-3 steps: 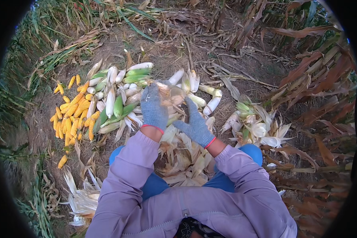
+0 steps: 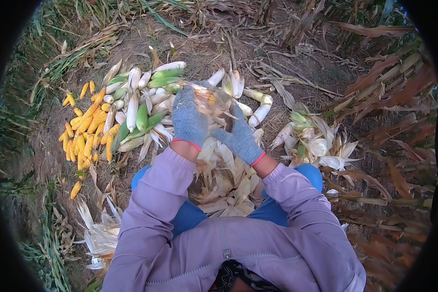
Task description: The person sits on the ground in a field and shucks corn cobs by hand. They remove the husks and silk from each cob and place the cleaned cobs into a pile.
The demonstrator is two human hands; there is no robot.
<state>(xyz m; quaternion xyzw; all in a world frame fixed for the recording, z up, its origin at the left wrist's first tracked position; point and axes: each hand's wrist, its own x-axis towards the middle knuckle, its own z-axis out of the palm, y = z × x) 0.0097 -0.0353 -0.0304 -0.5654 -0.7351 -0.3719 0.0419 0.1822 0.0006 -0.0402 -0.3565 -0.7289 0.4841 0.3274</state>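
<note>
A grey-knit-gloved left hand point(image 2: 189, 118) is holding a tan-husked, yellow-kernelled corn ear point(image 2: 210, 99), likely light, stiff and best gripped at its base, beside a grey-knit-gloved right hand point(image 2: 242, 141) whose grip blur is obscuring.

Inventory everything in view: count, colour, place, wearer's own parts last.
Partly husked ear: one, yellow and tan, between hands
Bare cobs: many, yellow, left
Unhusked ears: many, white and green, around centre
Loose husks: many, pale, between knees, right, lower left
Corn plants: many, green and brown, edges
Ground: one, brown, beneath
Jacket: one, mauve, bottom
Legs: two, blue-clad, lower centre
Left hand: one, grey-gloved, by ear
Right hand: one, grey-gloved, by ear
</note>
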